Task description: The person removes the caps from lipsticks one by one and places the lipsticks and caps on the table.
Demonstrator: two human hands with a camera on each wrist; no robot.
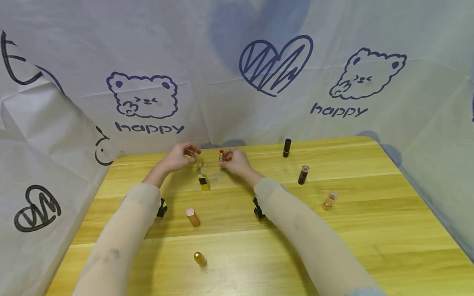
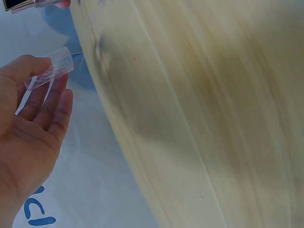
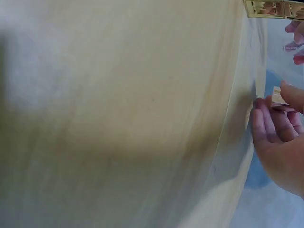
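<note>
Thumb and fingers of the left hand (image 1: 177, 159) pinch a clear cap (image 2: 59, 64); those of the right hand (image 1: 238, 162) pinch a lipstick (image 1: 221, 156), its red tip bared. Taking the black-and-gold tube (image 1: 204, 182) as landmark, the cap is beyond it to the left, the lipstick beyond it to the right, well apart from each other. The step in hand seems to be uncapping or recapping; which cannot be told. Closing the lipstick would call for lining up the cap so it clears the red tip. Nearer the person than the landmark are a pink tube (image 1: 193, 218) and a gold tube (image 1: 200, 259); to its right, a black tube (image 1: 286, 148).
</note>
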